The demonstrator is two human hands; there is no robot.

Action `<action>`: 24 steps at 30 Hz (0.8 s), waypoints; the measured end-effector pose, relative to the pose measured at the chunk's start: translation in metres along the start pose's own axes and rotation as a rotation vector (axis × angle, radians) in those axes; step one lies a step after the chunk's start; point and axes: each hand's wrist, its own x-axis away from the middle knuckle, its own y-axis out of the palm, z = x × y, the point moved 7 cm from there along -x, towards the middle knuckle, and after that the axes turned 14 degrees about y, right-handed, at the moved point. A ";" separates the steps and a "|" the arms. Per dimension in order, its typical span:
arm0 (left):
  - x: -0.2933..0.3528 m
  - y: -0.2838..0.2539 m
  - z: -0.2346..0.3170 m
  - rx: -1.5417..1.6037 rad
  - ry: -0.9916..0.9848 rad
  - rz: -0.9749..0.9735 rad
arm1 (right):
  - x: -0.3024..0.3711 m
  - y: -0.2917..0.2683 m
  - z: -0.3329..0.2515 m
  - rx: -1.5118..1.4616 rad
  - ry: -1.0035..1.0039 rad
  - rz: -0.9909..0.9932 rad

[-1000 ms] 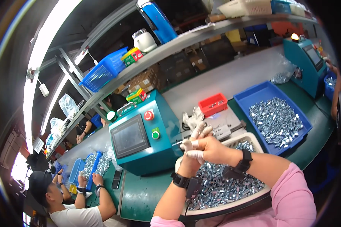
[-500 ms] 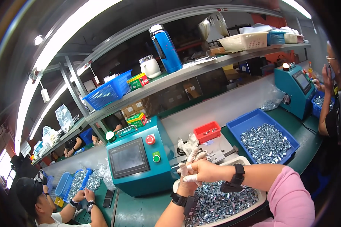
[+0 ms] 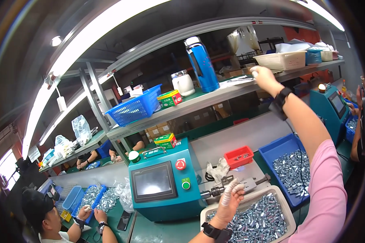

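My left hand (image 3: 230,201) is raised over the near edge of the cream bin (image 3: 288,210), which is full of small shiny metal parts (image 3: 263,222). Its fingers are stretched upward with white coverings on them, and nothing shows in it. Behind it is the spindle (image 3: 215,192) of a teal machine (image 3: 166,178) with a dark screen. My right arm stretches up to the shelf, where my right hand (image 3: 267,79) is beside some papers (image 3: 238,80) and a cream basket (image 3: 280,60). Its fingers are mostly hidden, one white-covered tip showing.
A blue tray (image 3: 290,170) of metal parts and a red tray (image 3: 238,157) stand behind the bin. On the shelf are a blue flask (image 3: 202,67), a white mug (image 3: 183,84) and a blue basket (image 3: 136,107). A co-worker (image 3: 40,214) handles parts at left; another person is at far right.
My hands were together above the bin and have separated. The right one has risen to the shelf; the left stays near the bin with fingers extended. The view has shifted.
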 end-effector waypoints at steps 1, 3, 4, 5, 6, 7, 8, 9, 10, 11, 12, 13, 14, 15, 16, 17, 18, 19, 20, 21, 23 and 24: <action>-0.001 -0.002 -0.006 -0.005 -0.030 -0.020 | -0.017 0.003 0.015 0.050 0.035 -0.018; -0.004 -0.004 -0.012 -0.016 -0.051 -0.032 | -0.040 0.009 0.048 0.088 0.065 -0.041; -0.003 -0.002 -0.013 0.000 -0.056 -0.053 | -0.046 0.015 0.059 0.087 0.052 -0.132; -0.002 0.001 -0.014 0.019 -0.065 -0.078 | -0.051 0.026 0.068 0.089 0.040 -0.220; -0.001 0.001 -0.013 0.036 -0.076 -0.093 | -0.047 0.033 0.057 0.077 0.036 -0.233; -0.001 -0.001 -0.011 0.032 -0.071 -0.080 | -0.044 0.036 0.052 0.161 0.073 -0.243; -0.002 -0.002 -0.008 0.030 -0.066 -0.069 | -0.041 0.036 0.048 0.247 0.111 -0.251; -0.001 -0.001 -0.007 0.033 -0.064 -0.063 | -0.036 0.031 0.042 0.342 0.150 -0.257; -0.001 0.000 -0.006 0.038 -0.063 -0.058 | -0.032 0.028 0.033 0.345 0.151 -0.264; -0.002 0.002 -0.007 0.042 -0.072 -0.058 | -0.028 0.020 0.026 0.428 0.142 -0.257; -0.003 0.003 -0.005 0.024 -0.065 -0.071 | -0.026 0.017 0.019 0.508 0.129 -0.251; -0.004 0.004 -0.004 0.006 -0.057 -0.084 | -0.023 0.017 0.016 0.588 0.115 -0.246; -0.004 0.006 -0.003 -0.009 -0.048 -0.100 | -0.022 0.017 0.016 0.593 0.116 -0.246; -0.004 0.006 -0.003 -0.005 -0.049 -0.101 | -0.020 0.017 0.014 0.629 0.083 -0.218; -0.004 0.006 -0.003 -0.015 -0.047 -0.103 | -0.019 0.017 0.012 0.664 0.048 -0.191; -0.004 0.006 -0.002 -0.025 -0.045 -0.104 | -0.017 0.017 0.010 0.699 0.013 -0.162; -0.004 0.006 -0.003 -0.035 -0.041 -0.107 | -0.016 0.018 0.013 0.703 0.010 -0.159; -0.004 0.006 -0.003 -0.032 -0.039 -0.111 | -0.018 0.013 0.018 0.674 0.008 -0.063; -0.005 0.005 -0.005 -0.032 -0.037 -0.114 | -0.018 0.005 0.023 0.644 0.005 0.033; -0.004 0.004 -0.006 -0.033 -0.037 -0.116 | -0.015 -0.005 0.024 0.613 0.003 0.126; -0.002 0.005 -0.007 -0.029 -0.042 -0.126 | -0.012 -0.022 0.038 0.361 0.100 0.077; -0.002 0.005 -0.007 -0.021 -0.032 -0.125 | -0.008 -0.032 0.046 0.105 0.194 0.025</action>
